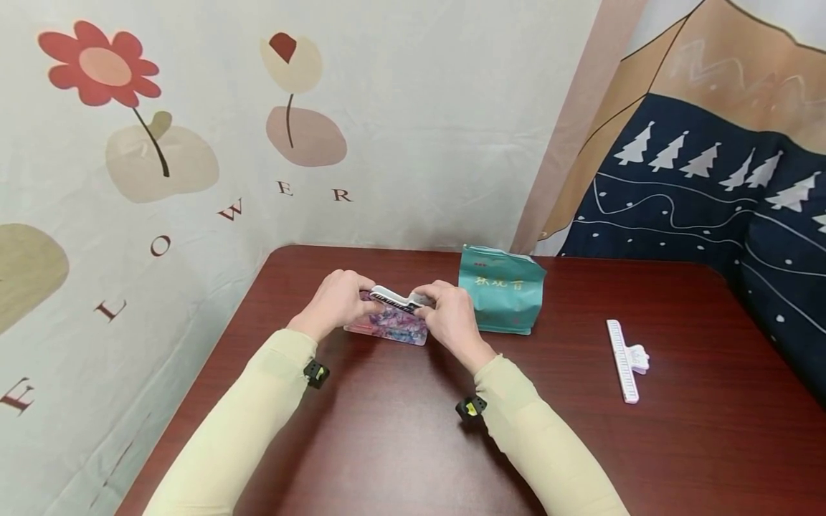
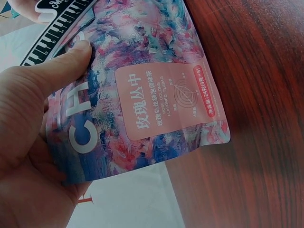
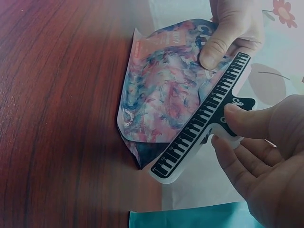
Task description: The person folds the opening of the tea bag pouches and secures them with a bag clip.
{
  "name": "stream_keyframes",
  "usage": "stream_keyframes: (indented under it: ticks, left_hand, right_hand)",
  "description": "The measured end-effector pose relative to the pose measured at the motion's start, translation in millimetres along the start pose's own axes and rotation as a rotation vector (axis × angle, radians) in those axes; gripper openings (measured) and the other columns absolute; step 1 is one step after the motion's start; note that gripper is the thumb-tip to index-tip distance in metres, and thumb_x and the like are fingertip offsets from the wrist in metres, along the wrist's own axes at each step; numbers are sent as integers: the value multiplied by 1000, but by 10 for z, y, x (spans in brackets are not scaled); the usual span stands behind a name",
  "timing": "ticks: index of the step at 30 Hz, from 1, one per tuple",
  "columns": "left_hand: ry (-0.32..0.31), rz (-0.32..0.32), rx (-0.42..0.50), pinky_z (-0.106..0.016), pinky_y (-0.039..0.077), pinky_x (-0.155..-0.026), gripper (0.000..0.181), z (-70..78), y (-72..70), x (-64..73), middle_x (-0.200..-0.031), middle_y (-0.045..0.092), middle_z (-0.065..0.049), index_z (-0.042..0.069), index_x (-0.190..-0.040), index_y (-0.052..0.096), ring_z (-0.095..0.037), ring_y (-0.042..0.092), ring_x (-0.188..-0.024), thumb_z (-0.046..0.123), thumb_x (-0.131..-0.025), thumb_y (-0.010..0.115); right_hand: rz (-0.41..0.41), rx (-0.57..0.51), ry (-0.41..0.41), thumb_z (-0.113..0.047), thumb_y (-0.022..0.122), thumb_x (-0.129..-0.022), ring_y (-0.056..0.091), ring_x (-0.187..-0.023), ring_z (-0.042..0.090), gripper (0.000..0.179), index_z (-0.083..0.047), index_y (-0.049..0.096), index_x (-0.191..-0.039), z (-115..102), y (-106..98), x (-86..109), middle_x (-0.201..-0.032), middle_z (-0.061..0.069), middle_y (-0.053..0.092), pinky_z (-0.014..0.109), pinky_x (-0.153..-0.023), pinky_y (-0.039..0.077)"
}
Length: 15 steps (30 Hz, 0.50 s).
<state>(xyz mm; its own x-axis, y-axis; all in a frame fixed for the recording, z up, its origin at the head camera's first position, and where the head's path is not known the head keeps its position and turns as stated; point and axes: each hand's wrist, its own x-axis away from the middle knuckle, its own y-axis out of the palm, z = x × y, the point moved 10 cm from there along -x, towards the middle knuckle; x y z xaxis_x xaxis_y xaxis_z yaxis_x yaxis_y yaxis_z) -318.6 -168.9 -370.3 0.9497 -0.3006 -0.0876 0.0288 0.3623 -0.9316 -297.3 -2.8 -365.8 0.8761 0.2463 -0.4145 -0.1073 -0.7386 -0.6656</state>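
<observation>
A pink, blue and purple tea pouch (image 1: 399, 328) stands on the table, its label reading rose oolong flavored teabag. My left hand (image 1: 338, 299) pinches its upper part, thumb on the printed front as the left wrist view shows. In my right hand (image 1: 454, 317), thumb and fingers grip the handle of a long sealing clip (image 3: 202, 118) with a black-and-white piano-key pattern. The clip's bar lies along the pouch's top edge, slanting across it in the right wrist view. The left fingers behind the pouch are partly hidden.
A teal pouch (image 1: 503, 294) with gold characters stands just right of my right hand. Farther right lies a second, white long clip (image 1: 623, 362). Behind the dark red table (image 1: 387, 444) hang a flower-printed cloth (image 1: 413, 129) and a navy tree-patterned one (image 1: 677, 193).
</observation>
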Motion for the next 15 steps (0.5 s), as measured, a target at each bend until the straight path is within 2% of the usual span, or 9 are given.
stream_keyframes:
  ticks: [5, 10, 15]
  left_hand:
    - [0, 4, -3, -32, 37, -59, 14, -3, -3, -2, -51, 56, 11, 16, -91, 81, -12, 47, -53, 26, -83, 88]
    - [-17, -8, 5, -32, 39, -59, 19, -18, 11, -10, -48, 56, 11, 16, -97, 83, -11, 48, -46, 27, -83, 88]
    - [-16, -9, 3, -32, 39, -58, 19, -16, 4, -9, -47, 55, 11, 16, -97, 83, -11, 48, -45, 28, -83, 88]
  right_hand:
    - [0, -13, 4, -3, 85, -81, 71, -80, 22, 20, -10, 82, -100, -4, 4, -2, -92, 4, 75, 40, -73, 55]
    - [5, -22, 2, -4, 85, -82, 71, -81, 22, 20, -9, 82, -101, -31, -6, -6, -92, 5, 76, 39, -73, 56]
    - [7, -27, 5, -4, 85, -81, 70, -78, 20, 20, -10, 82, -100, -40, -14, -6, -91, 4, 75, 37, -70, 55]
